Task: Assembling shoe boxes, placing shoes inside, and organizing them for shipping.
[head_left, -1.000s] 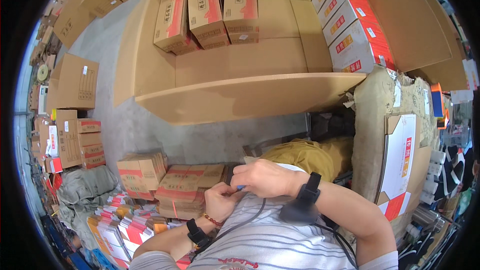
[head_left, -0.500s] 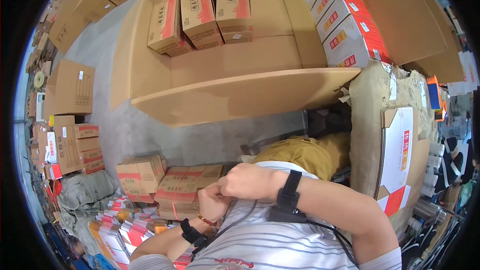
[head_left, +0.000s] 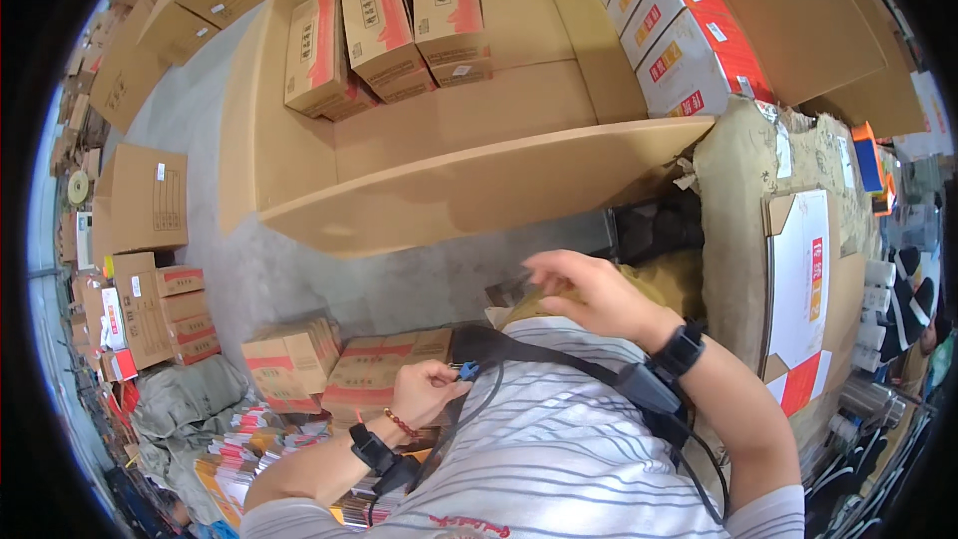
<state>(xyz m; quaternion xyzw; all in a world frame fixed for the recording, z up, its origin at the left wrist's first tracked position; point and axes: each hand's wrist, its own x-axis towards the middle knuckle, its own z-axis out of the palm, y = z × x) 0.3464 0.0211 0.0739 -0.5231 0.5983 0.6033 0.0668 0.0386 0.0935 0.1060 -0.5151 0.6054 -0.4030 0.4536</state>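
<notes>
Low at the centre, in front of my striped shirt, my left hand [head_left: 424, 389] pinches a small blue piece [head_left: 466, 371]; its exact kind is too small to tell. Right beside it a black strap [head_left: 539, 354] crosses my waist, with a dark cable [head_left: 481, 409] hanging down close by. My right hand [head_left: 584, 287] is raised over my lap, apart from the left, its fingers loosely bent with nothing in them. A black device [head_left: 649, 389] lies against the shirt near the right wrist. Both wrists carry black bands.
Ahead stands a large open carton [head_left: 479, 190] holding several brown-and-red boxes [head_left: 374, 25] and white-and-red boxes [head_left: 674, 55]. Flattened cartons [head_left: 384, 369] are stacked at the near left. To the right, a worn padded surface [head_left: 728, 180] bears a flat white-and-red carton [head_left: 798, 279].
My hands were together at the waist and have come apart. The right moved up and to the right; the left stays low, showing the blue piece. The black strap shows more fully across the waist.
</notes>
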